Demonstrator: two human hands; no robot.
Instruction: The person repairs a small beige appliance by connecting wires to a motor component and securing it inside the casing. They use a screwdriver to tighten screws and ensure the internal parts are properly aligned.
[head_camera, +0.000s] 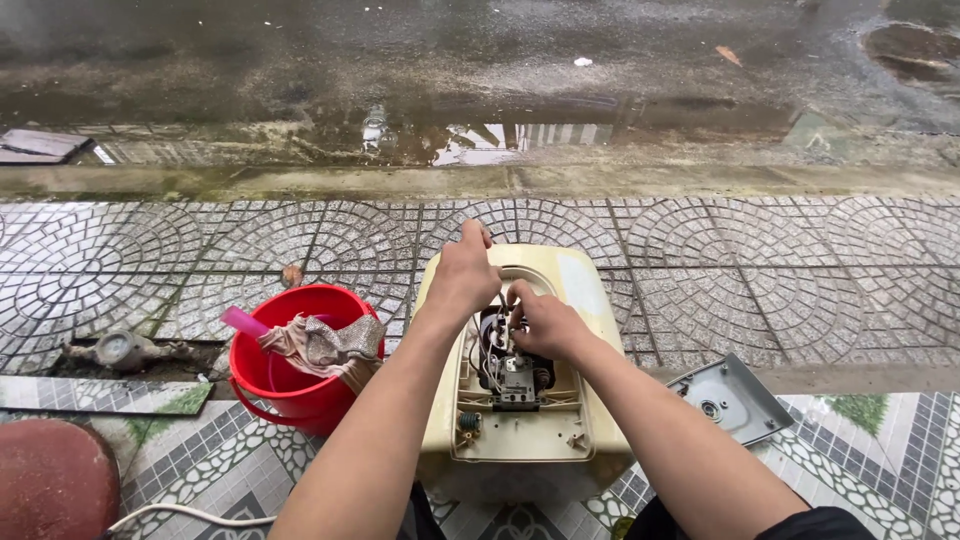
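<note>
Cream appliance housing stands on patterned tile at the pavement edge, its cover off and the wiring compartment exposed. Left hand rests on the upper rim, fingers curled over it. Right hand pinches among the wires; what it grips is hidden by the fingers. Grey cover plate lies to the right. Red bucket to the left holds a draped rag and a pink handle, its lower end hidden. No labels legible.
</note>
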